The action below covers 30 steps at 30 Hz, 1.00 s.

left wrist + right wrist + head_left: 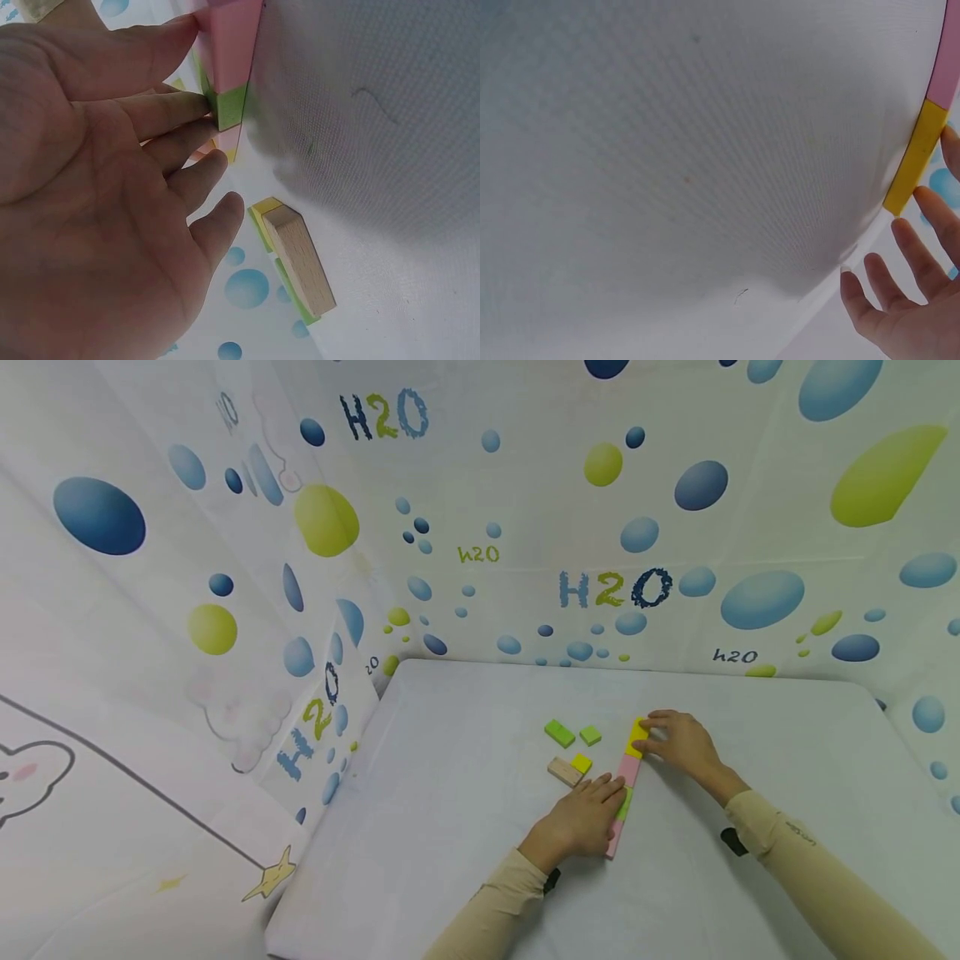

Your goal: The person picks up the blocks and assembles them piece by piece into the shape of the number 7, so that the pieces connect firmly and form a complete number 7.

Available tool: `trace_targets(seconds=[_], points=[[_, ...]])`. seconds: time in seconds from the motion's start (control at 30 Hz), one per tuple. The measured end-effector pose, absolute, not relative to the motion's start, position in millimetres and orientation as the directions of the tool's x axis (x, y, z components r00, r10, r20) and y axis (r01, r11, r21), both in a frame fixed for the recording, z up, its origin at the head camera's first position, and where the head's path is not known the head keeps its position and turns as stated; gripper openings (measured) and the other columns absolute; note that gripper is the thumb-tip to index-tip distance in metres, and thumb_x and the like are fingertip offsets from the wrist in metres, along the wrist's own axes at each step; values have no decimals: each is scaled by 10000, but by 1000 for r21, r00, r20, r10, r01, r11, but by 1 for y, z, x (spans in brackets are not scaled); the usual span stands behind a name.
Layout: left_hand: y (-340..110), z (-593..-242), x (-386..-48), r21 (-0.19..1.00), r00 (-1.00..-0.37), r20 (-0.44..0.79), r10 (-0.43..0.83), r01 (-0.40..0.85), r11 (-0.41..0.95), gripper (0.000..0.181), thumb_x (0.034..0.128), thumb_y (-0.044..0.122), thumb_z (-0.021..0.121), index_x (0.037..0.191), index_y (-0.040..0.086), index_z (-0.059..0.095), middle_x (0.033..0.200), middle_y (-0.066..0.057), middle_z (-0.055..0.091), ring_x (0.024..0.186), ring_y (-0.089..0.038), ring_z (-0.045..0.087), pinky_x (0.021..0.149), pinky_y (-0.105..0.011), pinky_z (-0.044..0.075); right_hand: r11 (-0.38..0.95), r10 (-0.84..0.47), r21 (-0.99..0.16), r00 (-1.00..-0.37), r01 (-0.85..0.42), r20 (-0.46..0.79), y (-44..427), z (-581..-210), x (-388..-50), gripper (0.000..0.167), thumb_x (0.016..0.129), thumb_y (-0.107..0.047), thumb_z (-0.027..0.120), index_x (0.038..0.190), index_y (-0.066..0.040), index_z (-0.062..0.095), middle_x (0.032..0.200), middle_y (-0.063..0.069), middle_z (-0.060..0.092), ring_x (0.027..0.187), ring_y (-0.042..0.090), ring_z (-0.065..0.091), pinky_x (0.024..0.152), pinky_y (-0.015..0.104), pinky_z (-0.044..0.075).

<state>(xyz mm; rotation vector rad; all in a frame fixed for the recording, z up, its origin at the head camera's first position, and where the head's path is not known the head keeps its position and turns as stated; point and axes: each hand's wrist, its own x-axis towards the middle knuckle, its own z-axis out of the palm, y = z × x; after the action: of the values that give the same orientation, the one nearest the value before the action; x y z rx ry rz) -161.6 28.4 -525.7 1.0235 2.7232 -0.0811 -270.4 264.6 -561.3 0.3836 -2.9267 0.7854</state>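
A straight row of coloured wooden blocks lies on the white table in the head view. From the near end it runs near pink block (614, 843), green block (624, 806), far pink block (629, 769), yellow block (637, 737). My left hand (583, 818) lies along the row's left side. In the left wrist view its thumb touches the pink block (231, 45), and its extended fingers reach the green block (232, 107). At the far end, my right hand (684, 745) touches the yellow block (916, 154) with thumb and index finger; its other fingers are spread.
Left of the row lie a green rectangular block (559, 733), a small green block (591, 735), a small yellow block (581, 764) and a plain wood block (565, 771). A wall sheet with printed bubbles stands behind the table (450, 735).
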Motion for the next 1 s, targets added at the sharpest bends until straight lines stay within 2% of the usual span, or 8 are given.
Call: trace_targets(seconds=[0.43,0.8,1.0], points=[[27,-529,-162,26,-727,-226,648,661,750,684,1006,324,652,1621,188,385,1697,92,290,1566,-107,237,1241,-295,254,863,-227,-421,-959,-278,167,259,-555,-266,455,869,-295,864,1185,18,767,1296,234,664,1224,487,562,1066,631,429],[27,-533,-163,24,-723,-225,653,666,745,680,1016,338,633,1628,195,373,1698,94,289,1571,-129,234,1244,-287,237,833,-234,-463,-952,-301,199,255,-556,-266,360,814,-249,914,1055,-4,807,1200,210,708,1141,435,609,1018,604,471],[26,-533,-166,14,-715,-236,658,674,738,675,1022,348,631,1627,191,375,1698,87,287,1577,-179,227,1256,-304,217,834,-244,-472,-958,-286,148,250,-554,-258,336,837,-262,895,1069,-36,805,1225,206,694,1168,429,603,1027,619,467]])
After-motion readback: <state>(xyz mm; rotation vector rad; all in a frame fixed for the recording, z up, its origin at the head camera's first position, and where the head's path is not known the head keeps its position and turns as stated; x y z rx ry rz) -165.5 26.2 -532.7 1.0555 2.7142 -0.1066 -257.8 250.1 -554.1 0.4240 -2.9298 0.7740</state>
